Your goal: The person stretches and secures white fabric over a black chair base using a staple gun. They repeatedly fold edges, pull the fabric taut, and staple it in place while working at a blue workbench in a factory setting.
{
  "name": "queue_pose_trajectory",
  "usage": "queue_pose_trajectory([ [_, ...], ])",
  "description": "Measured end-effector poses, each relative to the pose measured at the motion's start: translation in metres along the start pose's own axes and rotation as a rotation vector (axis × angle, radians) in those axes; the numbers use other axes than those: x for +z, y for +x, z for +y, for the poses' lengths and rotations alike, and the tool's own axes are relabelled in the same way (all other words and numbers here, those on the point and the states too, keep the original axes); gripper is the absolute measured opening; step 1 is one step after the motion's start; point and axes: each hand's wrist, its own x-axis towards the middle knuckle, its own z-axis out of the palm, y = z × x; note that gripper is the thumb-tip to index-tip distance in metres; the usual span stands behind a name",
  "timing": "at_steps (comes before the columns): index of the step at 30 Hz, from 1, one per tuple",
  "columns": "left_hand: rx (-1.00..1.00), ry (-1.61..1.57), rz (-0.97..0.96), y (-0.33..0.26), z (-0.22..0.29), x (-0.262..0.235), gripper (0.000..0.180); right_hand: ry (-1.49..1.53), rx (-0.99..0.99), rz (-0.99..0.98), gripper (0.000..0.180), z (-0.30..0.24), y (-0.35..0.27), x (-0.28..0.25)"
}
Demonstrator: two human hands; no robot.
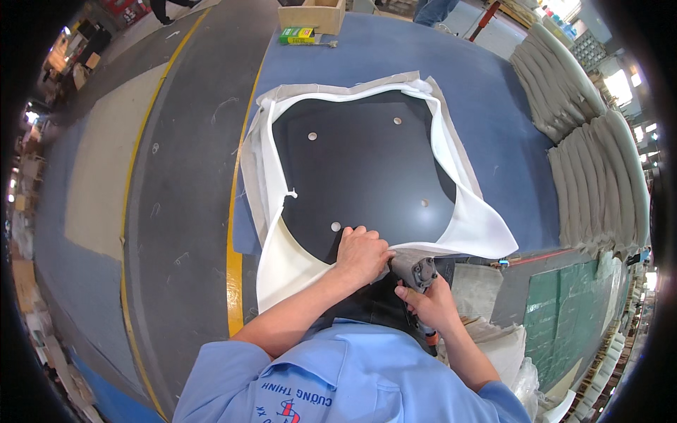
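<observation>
A black seat panel with several round holes lies on the blue-topped table. White foam padding wraps up around its rim, with a beige fabric edge showing outside it. At the panel's near edge, my left hand is closed over the padding, its fingertips on the black surface. My right hand grips a grey pneumatic staple gun, whose nose is at the near edge just right of my left hand. The exact contact point is hidden. Toward the right and lower left, the padding flares out loose.
The blue tabletop spreads around the panel. At its far end are a wooden box and a green-and-yellow carton. Stacked padded pieces stand at the right. A grey floor lane with yellow lines runs along the left.
</observation>
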Motion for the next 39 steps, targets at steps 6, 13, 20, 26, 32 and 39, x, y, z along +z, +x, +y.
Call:
queue_pose_trajectory([
  [6, 0.020, -0.006, 0.007, 0.002, -0.006, -0.001, 0.034, -0.115, -0.115, 0.061, 0.060, 0.002, 0.001, 0.009],
  [13, -0.014, 0.054, -0.122, 0.006, 0.003, -0.007, 0.037, -0.252, -0.225, 0.095, 0.070, 0.001, -0.004, 0.011],
  [20, -0.056, 0.031, -0.197, 0.008, 0.001, -0.015, 0.035, -0.044, -0.271, 0.096, 0.074, 0.001, -0.014, 0.007],
  [26, -0.073, -0.165, -0.118, -0.020, -0.019, -0.059, 0.027, 0.030, -0.399, 0.432, 0.077, 0.020, -0.031, -0.106],
  [32, -0.457, -0.408, 0.209, -0.059, -0.055, -0.134, 0.022, -0.356, -0.457, 0.933, 0.077, 0.029, 0.024, -0.245],
  [39, -0.739, -0.188, 0.704, -0.085, -0.138, -0.102, 0.031, -0.808, -0.129, 0.876, 0.088, 0.043, 0.150, -0.254],
])
